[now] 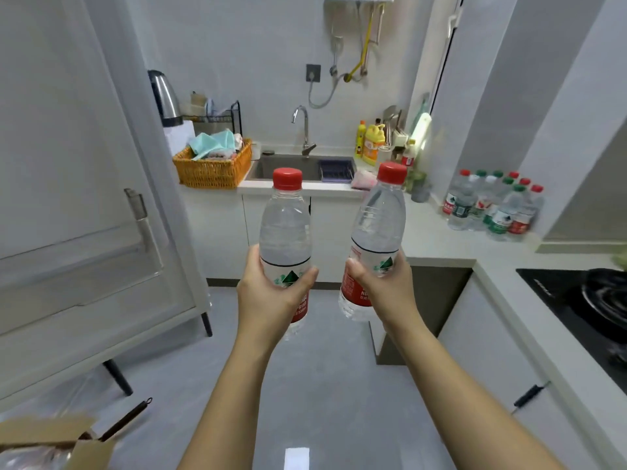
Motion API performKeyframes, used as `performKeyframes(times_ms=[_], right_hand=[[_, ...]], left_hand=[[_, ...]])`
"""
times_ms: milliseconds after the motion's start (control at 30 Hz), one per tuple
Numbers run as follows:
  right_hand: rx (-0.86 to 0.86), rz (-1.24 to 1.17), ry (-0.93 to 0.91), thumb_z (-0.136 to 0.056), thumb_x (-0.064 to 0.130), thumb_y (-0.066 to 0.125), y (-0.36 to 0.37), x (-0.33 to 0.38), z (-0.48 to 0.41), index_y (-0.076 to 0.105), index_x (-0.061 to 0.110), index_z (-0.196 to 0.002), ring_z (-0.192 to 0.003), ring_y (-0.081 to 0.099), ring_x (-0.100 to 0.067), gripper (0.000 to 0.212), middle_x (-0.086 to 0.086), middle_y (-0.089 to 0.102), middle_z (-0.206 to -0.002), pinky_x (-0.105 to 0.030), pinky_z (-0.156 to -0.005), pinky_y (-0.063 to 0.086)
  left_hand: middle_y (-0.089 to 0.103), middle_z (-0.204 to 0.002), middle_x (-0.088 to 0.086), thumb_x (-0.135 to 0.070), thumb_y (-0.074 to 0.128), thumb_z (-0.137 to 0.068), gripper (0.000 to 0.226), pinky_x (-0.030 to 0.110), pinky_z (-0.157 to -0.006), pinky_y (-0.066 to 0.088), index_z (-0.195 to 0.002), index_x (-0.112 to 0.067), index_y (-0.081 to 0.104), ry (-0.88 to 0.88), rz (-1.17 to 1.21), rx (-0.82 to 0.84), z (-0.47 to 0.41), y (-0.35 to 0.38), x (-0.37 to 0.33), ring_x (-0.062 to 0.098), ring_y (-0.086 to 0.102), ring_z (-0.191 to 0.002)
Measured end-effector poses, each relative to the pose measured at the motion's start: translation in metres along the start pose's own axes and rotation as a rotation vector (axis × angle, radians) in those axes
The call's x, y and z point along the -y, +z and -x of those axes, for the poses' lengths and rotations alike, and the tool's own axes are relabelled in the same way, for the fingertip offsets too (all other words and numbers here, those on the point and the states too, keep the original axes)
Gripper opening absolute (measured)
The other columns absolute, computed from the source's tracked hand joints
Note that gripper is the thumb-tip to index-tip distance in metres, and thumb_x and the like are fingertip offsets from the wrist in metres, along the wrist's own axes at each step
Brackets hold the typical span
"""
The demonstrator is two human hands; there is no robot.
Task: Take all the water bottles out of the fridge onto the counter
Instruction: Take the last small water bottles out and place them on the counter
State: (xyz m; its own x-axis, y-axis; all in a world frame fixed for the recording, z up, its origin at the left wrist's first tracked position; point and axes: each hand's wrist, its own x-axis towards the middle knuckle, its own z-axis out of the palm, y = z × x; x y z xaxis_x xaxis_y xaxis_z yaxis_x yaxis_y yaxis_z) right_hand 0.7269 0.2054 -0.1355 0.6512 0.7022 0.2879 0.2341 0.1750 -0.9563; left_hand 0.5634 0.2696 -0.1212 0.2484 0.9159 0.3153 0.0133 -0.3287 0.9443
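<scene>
Fingers (307, 277) of left hand (271, 293) and right hand (383, 286) grip the labels: left bottle (286, 232) upright, right bottle (378, 225) tilted (caps apart). Worktop (437, 242) edge at two o'clock, open floor (322, 374) before it.

Illumination: bright, even, cool white. Strongest source: a strip (421, 130) at right (overexposed, detail lost). Shadows: soft and faint. The floor (203, 385) carries one glare patch near the bottom edge. Wide-angle distortion bows the fridge (68, 198) and counter (441, 239) edges. The bottom-left box (51, 435) is blurred.
</scene>
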Motion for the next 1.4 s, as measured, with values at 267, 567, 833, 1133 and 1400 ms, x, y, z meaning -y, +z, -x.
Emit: performKeyframes(times_ms=[267,567,833,1133,1400], right_hand=[[-0.008,-0.006,-0.016,-0.065,0.043,0.079,-0.101,-0.026,-0.052,0.055,0.027,-0.127,-0.106,0.065,-0.005,0.069,0.007,0.068,-0.116,-0.019,-0.082,0.053],[-0.05,-0.005,-0.009,-0.064,0.039,0.08,-0.214,-0.053,-0.108,0.056,0.021,-0.128,-0.109,0.065,-0.009,0.07,0.004,0.068,-0.119,-0.032,-0.094,0.053],[-0.099,-0.011,0.007,-0.058,0.046,0.078,-0.265,-0.073,-0.142,0.056,0.02,-0.128,-0.108,0.065,-0.006,0.077,0.005,0.069,-0.118,-0.022,-0.088,0.052],[-0.164,0.048,0.047,-0.063,0.032,0.08,-0.282,-0.102,-0.207,0.059,0.021,-0.123,-0.107,0.065,-0.006,0.065,0.006,0.069,-0.115,-0.027,-0.092,0.051],[-0.231,0.072,0.098,-0.066,0.025,0.082,-0.264,-0.129,-0.304,0.058,0.029,-0.116,-0.105,0.066,-0.007,0.055,0.007,0.069,-0.113,-0.027,-0.091,0.052]], left_hand=[[0.065,-0.103,-0.007,-0.025,0.084,-0.07,0.056,0.011,-0.067,0.051,-0.115,-0.023,0.052,-0.005,0.035,0.069,-0.007,0.119,-0.003,0.007,0.064,-0.094],[0.066,-0.1,-0.011,-0.026,0.085,-0.069,0.054,0.011,-0.066,0.049,-0.113,-0.027,0.052,-0.016,0.044,0.11,-0.004,0.245,-0.008,-0.003,0.063,-0.088],[0.065,-0.102,-0.009,-0.027,0.085,-0.069,0.056,0.017,-0.071,0.05,-0.114,-0.026,0.051,-0.031,0.034,0.157,-0.025,0.312,-0.007,0.004,0.064,-0.092],[0.065,-0.1,-0.015,-0.026,0.085,-0.068,0.052,0.021,-0.075,0.052,-0.105,-0.039,0.049,-0.046,0.064,0.235,-0.083,0.372,0.02,0.0,0.064,-0.09],[0.061,-0.101,-0.019,-0.029,0.083,-0.071,0.056,0.013,-0.068,0.044,-0.114,-0.033,0.047,-0.076,0.068,0.303,-0.188,0.415,0.05,-0.003,0.06,-0.089]])
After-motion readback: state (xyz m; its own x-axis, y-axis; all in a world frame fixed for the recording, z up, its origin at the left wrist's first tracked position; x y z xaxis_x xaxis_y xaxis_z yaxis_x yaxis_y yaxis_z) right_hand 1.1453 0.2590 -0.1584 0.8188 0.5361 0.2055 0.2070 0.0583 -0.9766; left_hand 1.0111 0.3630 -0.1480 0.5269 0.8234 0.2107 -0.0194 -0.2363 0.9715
